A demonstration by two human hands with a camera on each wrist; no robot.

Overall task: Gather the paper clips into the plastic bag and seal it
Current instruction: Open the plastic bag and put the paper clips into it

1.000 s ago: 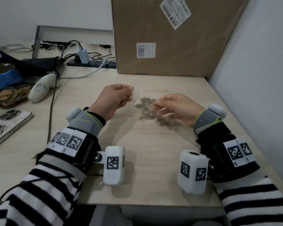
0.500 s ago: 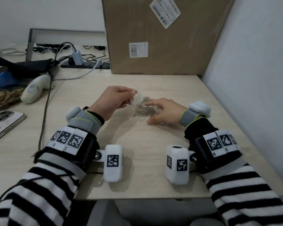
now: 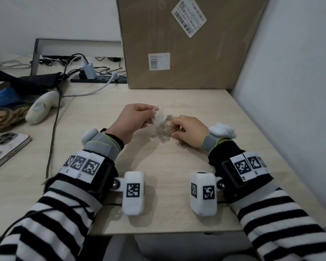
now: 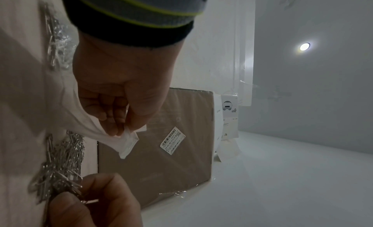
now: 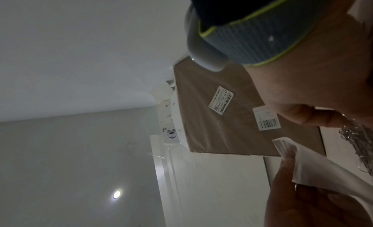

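- Since half a second ago the right hand [image 3: 188,131] is curling its fingers into the paper clips [image 3: 163,129] instead of lying flat over them, while the left hand [image 3: 135,120] is still holding the plastic bag [image 3: 159,116] just left of the pile
- Left grip is pinching the bag's top edge between thumb and fingertips [image 4: 113,119], with the bag [image 4: 125,141] hanging limp below them
- Right grip is closing on a small bunch of clips at the pile's right edge; some clips are lying loose on the counter [image 3: 158,176] under the wrist
- Clips are looking light, stiff and slippery, and are likely tangling, so a pinch will probably lift several at once and shed a few
- Bag is looking thin, soft and collapsing, so its mouth probably needs spreading at the rim before clips are dropped in
- Cardboard box [image 3: 186,44] is standing well beyond the pile
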